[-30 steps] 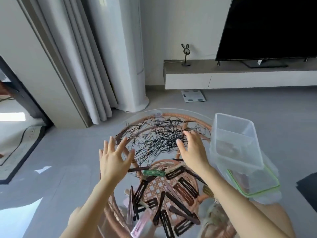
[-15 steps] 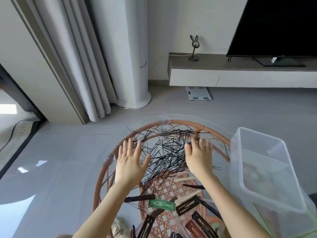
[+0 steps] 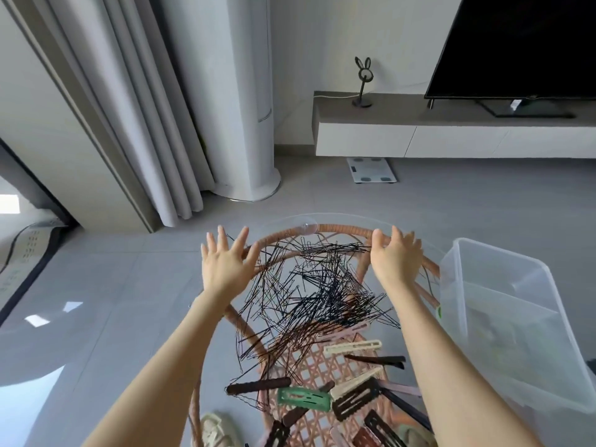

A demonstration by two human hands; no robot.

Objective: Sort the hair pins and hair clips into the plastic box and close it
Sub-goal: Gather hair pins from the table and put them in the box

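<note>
The clear plastic box stood open at three o'clock of the round rattan table. The tangled black wire hair pins lay at six o'clock from the left hand and right hand, both spread and empty, with the right nearer the box.

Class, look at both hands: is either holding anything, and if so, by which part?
Nothing is held. The left hand and right hand are open, fingers spread, flanking the far end of the hair pins.

The left hand and right hand now reach farther out and wider apart, with the hair pins between and nearer than their fingers.
</note>
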